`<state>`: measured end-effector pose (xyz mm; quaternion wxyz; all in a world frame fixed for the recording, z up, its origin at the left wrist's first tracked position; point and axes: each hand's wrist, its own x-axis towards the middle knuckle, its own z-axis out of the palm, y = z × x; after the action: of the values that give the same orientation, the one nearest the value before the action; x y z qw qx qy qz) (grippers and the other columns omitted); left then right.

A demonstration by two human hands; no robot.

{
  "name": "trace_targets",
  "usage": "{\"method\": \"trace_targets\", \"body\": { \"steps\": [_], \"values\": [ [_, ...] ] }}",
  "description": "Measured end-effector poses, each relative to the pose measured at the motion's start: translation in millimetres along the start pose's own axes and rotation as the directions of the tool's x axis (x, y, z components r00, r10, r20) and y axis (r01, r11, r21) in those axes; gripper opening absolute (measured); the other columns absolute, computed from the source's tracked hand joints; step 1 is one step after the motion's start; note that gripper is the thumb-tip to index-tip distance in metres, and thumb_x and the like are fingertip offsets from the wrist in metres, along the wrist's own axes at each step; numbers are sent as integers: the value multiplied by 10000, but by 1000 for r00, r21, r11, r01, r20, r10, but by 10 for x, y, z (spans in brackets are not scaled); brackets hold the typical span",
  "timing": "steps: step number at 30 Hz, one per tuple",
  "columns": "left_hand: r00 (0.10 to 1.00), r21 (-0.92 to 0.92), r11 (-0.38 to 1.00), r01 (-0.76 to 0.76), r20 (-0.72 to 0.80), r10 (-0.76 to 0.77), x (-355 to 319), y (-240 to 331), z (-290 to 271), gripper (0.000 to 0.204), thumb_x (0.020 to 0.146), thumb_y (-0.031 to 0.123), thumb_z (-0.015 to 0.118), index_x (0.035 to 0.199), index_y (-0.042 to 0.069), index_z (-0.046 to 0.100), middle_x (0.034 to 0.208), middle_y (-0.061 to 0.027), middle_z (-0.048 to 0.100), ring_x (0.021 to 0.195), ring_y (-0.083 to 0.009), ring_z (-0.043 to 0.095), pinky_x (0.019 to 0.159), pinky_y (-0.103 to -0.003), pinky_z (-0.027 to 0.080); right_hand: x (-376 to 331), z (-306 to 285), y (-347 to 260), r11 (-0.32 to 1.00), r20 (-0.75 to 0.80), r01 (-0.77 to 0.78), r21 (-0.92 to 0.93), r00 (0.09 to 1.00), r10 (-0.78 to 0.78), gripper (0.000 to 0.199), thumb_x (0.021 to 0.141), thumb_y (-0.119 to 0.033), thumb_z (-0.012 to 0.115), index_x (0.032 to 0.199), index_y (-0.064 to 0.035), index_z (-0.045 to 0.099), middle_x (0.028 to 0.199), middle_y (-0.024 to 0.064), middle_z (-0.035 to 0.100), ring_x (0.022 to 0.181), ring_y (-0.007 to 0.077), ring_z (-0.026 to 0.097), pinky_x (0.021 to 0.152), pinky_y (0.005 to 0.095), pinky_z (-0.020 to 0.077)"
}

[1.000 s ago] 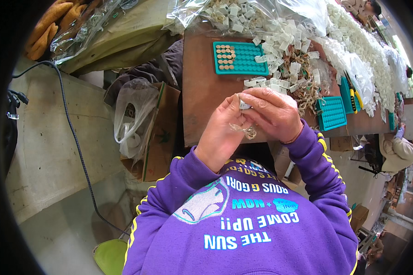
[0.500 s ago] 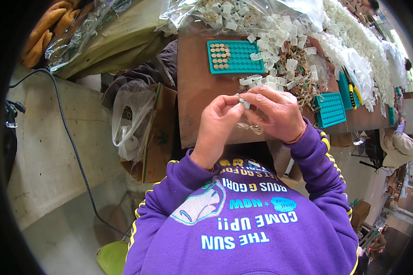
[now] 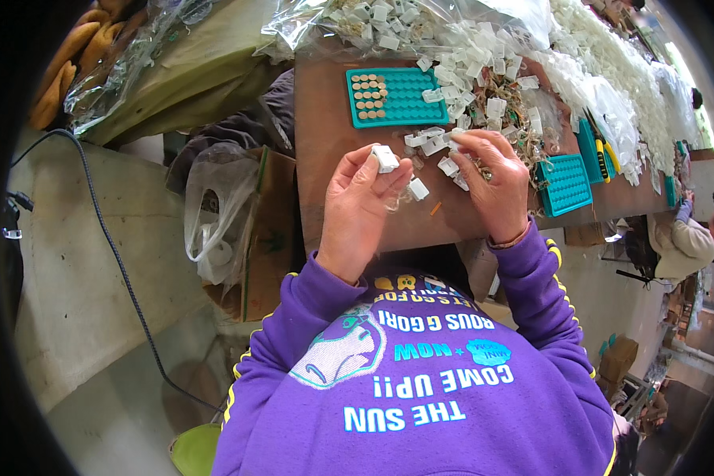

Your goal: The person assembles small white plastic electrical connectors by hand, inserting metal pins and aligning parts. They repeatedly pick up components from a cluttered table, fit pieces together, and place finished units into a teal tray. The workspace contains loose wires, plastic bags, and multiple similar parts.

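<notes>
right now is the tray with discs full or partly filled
Partly filled: the teal tray shows discs at left, bare cups at right.

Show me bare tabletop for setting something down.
Bare brown tabletop lies left of the teal rectangular plastic tray of round tan discs; another patch lies between the left hand and right hand, around a thin orange stick. Right of that tray is crowded with loose translucent plastic boxes.

- White plastic case (image 3: 385,159): underside hidden by left hand (image 3: 353,198).
- Lime-green seat (image 3: 196,451): cut off by lower edge.
- Distant co-worker (image 3: 685,244): blurred near right rim.
</notes>
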<state>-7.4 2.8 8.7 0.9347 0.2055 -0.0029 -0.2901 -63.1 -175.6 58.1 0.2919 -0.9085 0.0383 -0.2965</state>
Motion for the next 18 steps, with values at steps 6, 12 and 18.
{"method": "trace_targets", "body": {
  "steps": [6, 12, 18],
  "values": [
    [988, 123, 985, -118, 111, 105, 28, -42, -148, 168, 1001, 93, 525, 1145, 10, 550, 1084, -164, 646, 1076, -292, 649, 993, -441, 514, 2, 141, 144, 910, 306, 324, -259, 921, -241, 96, 778, -164, 694, 848, -100, 684, 841, 44, 638, 833, 248, 628, 756, 366, 504],
    [994, 18, 997, -76, 85, 74, 2, -6, -158, 189, 993, 90, 539, 1165, 13, 547, 1089, -154, 638, 1072, -291, 638, 973, -454, 516, 64, 269, 93, 783, 405, 451, -429, 871, -279, 52, 758, -171, 633, 759, -119, 637, 789, 9, 610, 815, 191, 618, 754, 351, 451],
    [989, 41, 994, -106, 110, 101, -24, 5, -157, 169, 993, 77, 531, 1152, 22, 548, 1081, -149, 639, 1074, -276, 638, 975, -467, 513, 92, 291, 94, 834, 340, 376, -404, 908, -245, 55, 766, -153, 661, 788, -103, 661, 774, 21, 645, 772, 214, 645, 740, 355, 467]
  ]
}}
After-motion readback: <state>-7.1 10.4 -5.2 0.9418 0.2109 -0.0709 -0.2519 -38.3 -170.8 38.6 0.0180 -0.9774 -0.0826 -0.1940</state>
